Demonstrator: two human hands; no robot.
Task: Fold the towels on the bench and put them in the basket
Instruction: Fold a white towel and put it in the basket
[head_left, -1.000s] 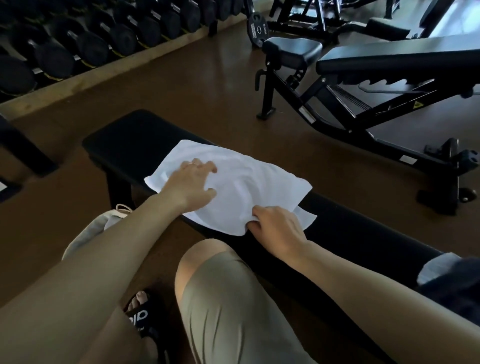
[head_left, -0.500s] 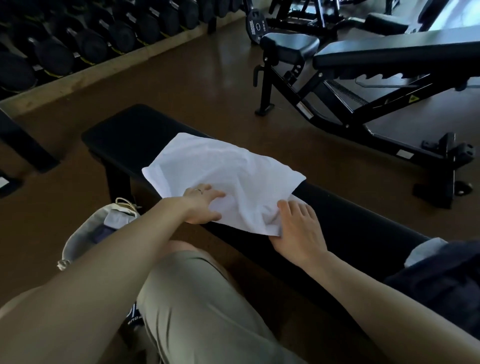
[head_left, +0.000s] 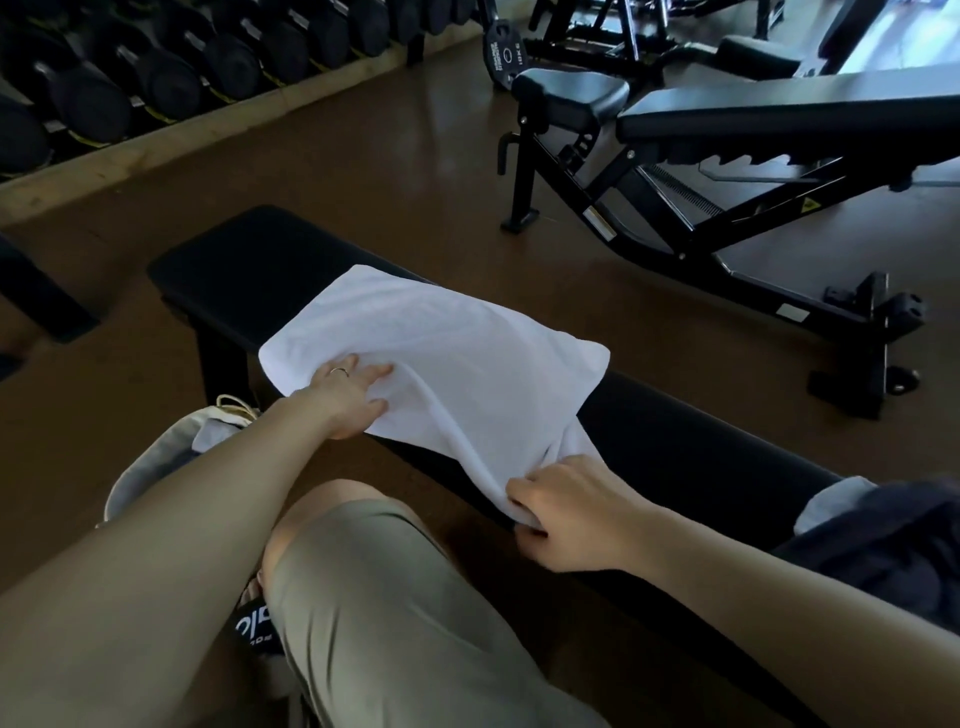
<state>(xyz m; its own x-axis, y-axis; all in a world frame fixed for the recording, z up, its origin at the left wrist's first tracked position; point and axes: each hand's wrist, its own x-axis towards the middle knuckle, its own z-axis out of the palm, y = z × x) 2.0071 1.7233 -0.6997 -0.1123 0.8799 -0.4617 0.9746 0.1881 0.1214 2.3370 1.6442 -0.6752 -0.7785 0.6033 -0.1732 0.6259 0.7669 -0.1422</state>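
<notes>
A white towel (head_left: 441, 358) lies folded across the black flat bench (head_left: 234, 265). My left hand (head_left: 348, 400) holds its near left edge, thumb under the cloth and fingers on top. My right hand (head_left: 566, 514) pinches the near right corner, which is pulled off the bench's front edge toward me, so the cloth ridges up between the hands. A pale fabric basket (head_left: 156, 467) with a cord handle stands on the floor left of my knee, partly hidden by my left arm; something pale lies inside it.
Dark clothing and a light cloth (head_left: 883, 530) lie on the bench's right end. An adjustable black bench (head_left: 727, 156) stands behind. A dumbbell rack (head_left: 156, 67) runs along the far left. Brown floor lies between. My knee and sandal are below the bench.
My right hand has slid from the towel's right edge to its near corner and drawn it toward me. My left hand moved up the left edge, now gripping it.
</notes>
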